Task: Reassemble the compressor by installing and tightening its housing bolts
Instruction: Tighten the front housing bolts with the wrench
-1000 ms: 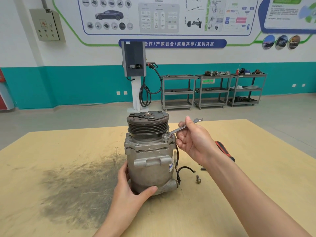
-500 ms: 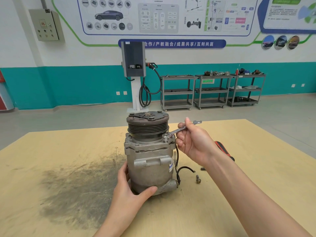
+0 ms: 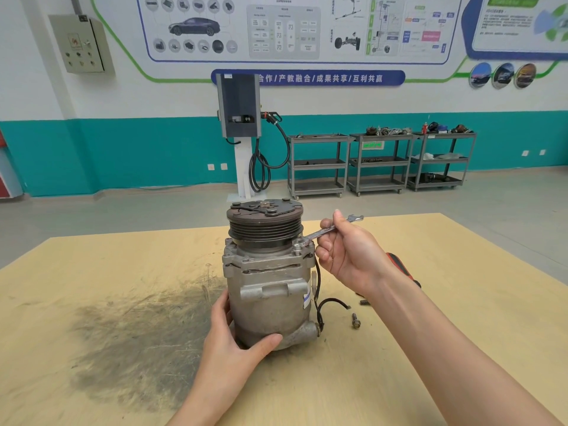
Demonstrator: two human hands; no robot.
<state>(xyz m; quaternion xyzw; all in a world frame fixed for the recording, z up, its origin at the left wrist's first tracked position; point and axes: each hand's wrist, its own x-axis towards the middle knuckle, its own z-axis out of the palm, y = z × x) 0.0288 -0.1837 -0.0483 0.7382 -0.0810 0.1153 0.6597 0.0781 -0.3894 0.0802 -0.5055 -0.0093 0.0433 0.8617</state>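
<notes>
Right hand (image 3: 347, 253), fingers curled round the shank of a flat wrench (image 3: 330, 229), gripping it near the middle. Ring end of the wrench seated over a housing bolt (image 3: 297, 247) on the upper right flange of the compressor (image 3: 267, 278); open end poking out past the fingertips, up and to the right. Left hand (image 3: 233, 342) wrapped round the lower left of the compressor body, thumb across the front near the base, fingers hidden behind, holding it steady.

Compressor upright near the middle of the counter (image 3: 430, 348), grooved pulley and clutch plate (image 3: 265, 221) on top, a black wire (image 3: 325, 302) looping from its right side down to the board. 1 loose bolt (image 3: 355, 320) lying on the counter just right of the wire; a second small threaded piece (image 3: 364, 302) a little farther back, partly hidden by the right forearm. Red-and-black tool handle (image 3: 396, 262) lying behind the right wrist, mostly covered. Dark grey smudge (image 3: 132, 339) spread over the counter left of the compressor.

Beyond the counter: a charging post (image 3: 239, 118) with a coiled cable, 3 grey shelf carts (image 3: 381, 161) along a teal-banded wall.
</notes>
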